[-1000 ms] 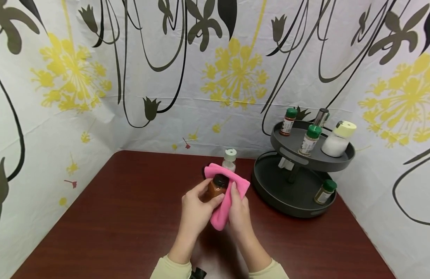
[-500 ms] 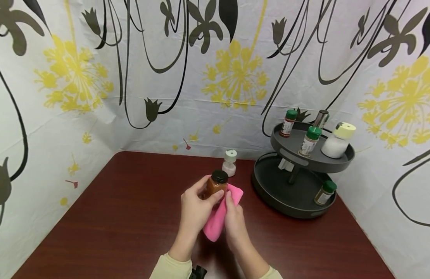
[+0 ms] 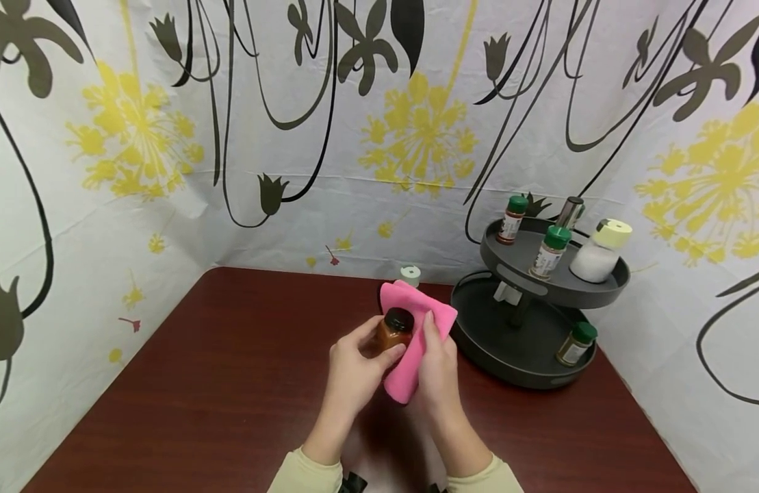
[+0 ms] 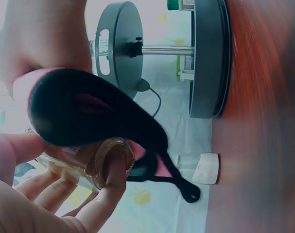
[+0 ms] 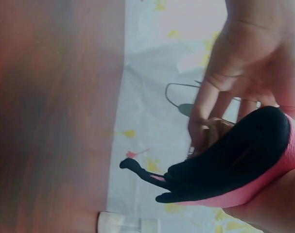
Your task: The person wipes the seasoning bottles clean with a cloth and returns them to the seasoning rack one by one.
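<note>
My left hand (image 3: 356, 370) grips a small brown spice jar (image 3: 393, 335) with a black lid, its fingers wrapped round the glass. In the left wrist view, fingers curl over the base of the jar (image 4: 108, 162). A folded pink cloth (image 3: 416, 342) is pinched in my right hand (image 3: 439, 373) and lies against the jar's right side. The cloth's dark underside (image 5: 230, 160) shows in the right wrist view, hiding most of the jar there. Both hands are held up over the table.
Behind the cloth stands a white-capped jar (image 3: 410, 275), mostly hidden. A grey two-tier turntable rack (image 3: 521, 356) stands at right, with several bottles on top and a green-capped jar (image 3: 576, 344) below. The dark red table (image 3: 231, 383) meets a patterned cloth wall (image 3: 330, 239).
The cloth dipped lower half a second ago, baring the jar and the white-capped one behind. Now it is raised again behind the brown jar, and the right hand has moved up and right.
</note>
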The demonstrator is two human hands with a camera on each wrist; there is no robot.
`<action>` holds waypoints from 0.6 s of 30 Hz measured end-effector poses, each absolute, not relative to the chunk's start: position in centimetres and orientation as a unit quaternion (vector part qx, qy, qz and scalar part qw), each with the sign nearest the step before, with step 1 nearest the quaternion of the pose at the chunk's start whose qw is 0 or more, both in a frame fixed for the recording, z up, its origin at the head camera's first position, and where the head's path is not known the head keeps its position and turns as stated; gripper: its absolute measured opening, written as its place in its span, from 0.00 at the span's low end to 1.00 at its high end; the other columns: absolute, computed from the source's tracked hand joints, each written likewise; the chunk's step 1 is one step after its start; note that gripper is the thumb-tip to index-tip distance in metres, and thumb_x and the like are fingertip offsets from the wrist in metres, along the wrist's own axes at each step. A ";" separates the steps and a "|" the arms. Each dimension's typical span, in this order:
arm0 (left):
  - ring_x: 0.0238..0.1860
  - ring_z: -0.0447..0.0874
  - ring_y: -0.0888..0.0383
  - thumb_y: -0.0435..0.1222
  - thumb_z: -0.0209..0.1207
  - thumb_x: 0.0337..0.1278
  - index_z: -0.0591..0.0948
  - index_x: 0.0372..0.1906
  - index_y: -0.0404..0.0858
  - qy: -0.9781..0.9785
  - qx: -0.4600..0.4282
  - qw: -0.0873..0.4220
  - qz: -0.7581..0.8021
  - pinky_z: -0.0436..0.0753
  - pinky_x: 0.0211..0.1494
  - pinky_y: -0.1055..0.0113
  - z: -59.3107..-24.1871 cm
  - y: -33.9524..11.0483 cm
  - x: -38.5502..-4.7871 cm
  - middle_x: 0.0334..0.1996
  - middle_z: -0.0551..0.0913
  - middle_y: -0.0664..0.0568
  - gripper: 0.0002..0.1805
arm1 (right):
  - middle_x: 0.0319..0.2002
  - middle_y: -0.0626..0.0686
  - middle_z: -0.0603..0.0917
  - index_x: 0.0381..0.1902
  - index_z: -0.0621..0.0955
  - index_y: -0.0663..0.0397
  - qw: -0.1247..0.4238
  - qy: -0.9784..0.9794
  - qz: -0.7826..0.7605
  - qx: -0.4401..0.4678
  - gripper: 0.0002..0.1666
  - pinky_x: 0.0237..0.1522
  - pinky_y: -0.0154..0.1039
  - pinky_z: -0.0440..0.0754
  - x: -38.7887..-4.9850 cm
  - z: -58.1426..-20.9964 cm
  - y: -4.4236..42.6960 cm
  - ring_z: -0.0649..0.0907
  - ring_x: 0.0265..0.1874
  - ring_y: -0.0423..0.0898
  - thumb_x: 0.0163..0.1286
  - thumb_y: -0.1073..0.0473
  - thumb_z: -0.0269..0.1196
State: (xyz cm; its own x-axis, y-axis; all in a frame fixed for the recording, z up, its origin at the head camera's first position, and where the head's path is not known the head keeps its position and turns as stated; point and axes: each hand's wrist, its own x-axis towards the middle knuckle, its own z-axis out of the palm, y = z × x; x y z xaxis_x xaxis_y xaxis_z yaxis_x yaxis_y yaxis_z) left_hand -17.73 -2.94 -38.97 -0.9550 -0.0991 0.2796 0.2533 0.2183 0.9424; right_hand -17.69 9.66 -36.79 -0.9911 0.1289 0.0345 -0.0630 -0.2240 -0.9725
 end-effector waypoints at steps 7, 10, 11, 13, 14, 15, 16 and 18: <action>0.53 0.93 0.51 0.39 0.78 0.58 0.87 0.63 0.49 -0.766 -0.050 0.149 -0.624 0.91 0.56 0.55 -38.9 -2.8 -17.7 0.55 0.92 0.49 0.26 | 0.61 0.52 0.77 0.73 0.70 0.50 0.076 -0.652 0.754 -0.022 0.32 0.60 0.37 0.78 -17.0 -37.0 9.6 0.76 0.62 0.48 0.87 0.36 0.44; 0.52 0.94 0.50 0.38 0.77 0.57 0.87 0.63 0.48 -0.765 -0.046 0.150 -0.624 0.91 0.56 0.54 -38.8 -2.8 -17.7 0.55 0.92 0.48 0.26 | 0.62 0.52 0.77 0.74 0.70 0.49 0.073 -0.652 0.754 -0.021 0.33 0.60 0.36 0.79 -16.7 -37.7 9.4 0.77 0.63 0.47 0.86 0.35 0.44; 0.52 0.94 0.50 0.38 0.77 0.58 0.87 0.63 0.48 -0.765 -0.044 0.151 -0.624 0.91 0.56 0.54 -38.8 -2.8 -17.7 0.55 0.92 0.47 0.27 | 0.62 0.51 0.78 0.73 0.70 0.49 0.071 -0.652 0.754 -0.022 0.33 0.59 0.35 0.80 -16.7 -37.9 9.3 0.78 0.62 0.47 0.86 0.34 0.44; 0.51 0.94 0.50 0.37 0.77 0.57 0.87 0.63 0.48 -0.765 -0.040 0.153 -0.625 0.91 0.56 0.54 -38.7 -2.8 -17.7 0.55 0.92 0.47 0.27 | 0.60 0.52 0.80 0.73 0.71 0.50 0.067 -0.649 0.757 -0.022 0.34 0.58 0.35 0.81 -16.6 -38.4 9.2 0.80 0.60 0.46 0.86 0.33 0.45; 0.51 0.94 0.51 0.37 0.78 0.57 0.87 0.63 0.48 -0.764 -0.038 0.155 -0.625 0.91 0.56 0.54 -38.6 -2.8 -17.7 0.55 0.92 0.47 0.26 | 0.59 0.52 0.81 0.72 0.72 0.50 0.064 -0.647 0.759 -0.024 0.35 0.57 0.34 0.82 -16.5 -38.6 9.2 0.81 0.58 0.46 0.85 0.33 0.45; 0.51 0.94 0.51 0.37 0.78 0.57 0.88 0.62 0.48 -0.763 -0.036 0.158 -0.626 0.91 0.56 0.54 -38.6 -2.8 -17.7 0.54 0.92 0.47 0.26 | 0.58 0.52 0.82 0.72 0.73 0.50 0.060 -0.650 0.758 -0.024 0.35 0.56 0.34 0.83 -16.5 -38.9 9.1 0.82 0.57 0.46 0.85 0.33 0.45; 0.50 0.94 0.51 0.37 0.78 0.56 0.88 0.62 0.48 -0.762 -0.034 0.162 -0.626 0.91 0.55 0.54 -38.5 -2.8 -17.8 0.53 0.93 0.47 0.26 | 0.58 0.53 0.83 0.72 0.73 0.50 0.057 -0.651 0.757 -0.025 0.35 0.55 0.34 0.83 -16.4 -39.2 9.0 0.84 0.55 0.45 0.85 0.33 0.45; 0.48 0.94 0.52 0.36 0.78 0.56 0.88 0.62 0.47 -0.759 -0.031 0.174 -0.627 0.91 0.53 0.55 -38.3 -2.9 -17.8 0.52 0.93 0.47 0.27 | 0.59 0.54 0.84 0.73 0.74 0.50 0.049 -0.652 0.756 -0.026 0.35 0.54 0.34 0.84 -16.3 -39.7 8.8 0.85 0.54 0.44 0.86 0.33 0.45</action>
